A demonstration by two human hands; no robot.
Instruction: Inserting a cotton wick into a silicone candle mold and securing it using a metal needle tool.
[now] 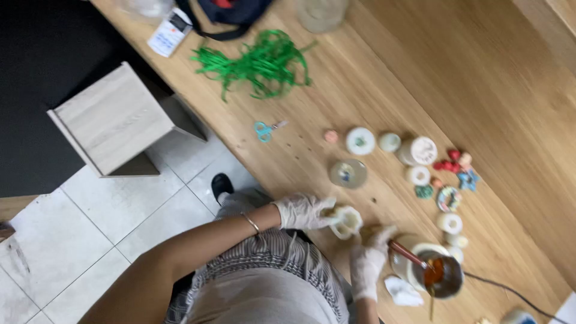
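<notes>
The left hand (pixel 304 211), in a thin pale glove, is closed around a small cream-white mould (pixel 346 221) with a lobed, flower-like rim. The grip wraps the mould's left side and appears to steady it upright on the wooden surface (pixel 384 78), just at the near edge in front of the person. The right hand (pixel 369 255), gloved too, has its fingers curled about a thin reddish stick (pixel 409 254) that slants down into a small round melting pot (pixel 437 273). How tightly it pinches the stick cannot be told through the blur. The pot sits just right of the mould, close enough that the stick can pass between them with little travel. Its glossy amber filling looks liquid, and a dark cord (pixel 510 291) trails off to the right from it.

A crumpled white tissue (pixel 402 292) lies near the pot on the near side. Farther off, a loose cluster of small cast pieces and round moulds (pixel 420 162) spreads over the surface: white discs, a clear disc, red, blue and green shapes, matt and waxy-looking. Left of them lie small teal-handled scissors (pixel 263 131), and far beyond those a tangle of green ribbon (pixel 261 63). Beside the surface on the left, a pale wooden stool (pixel 114 117) stands on the tiled floor (pixel 78 240).
</notes>
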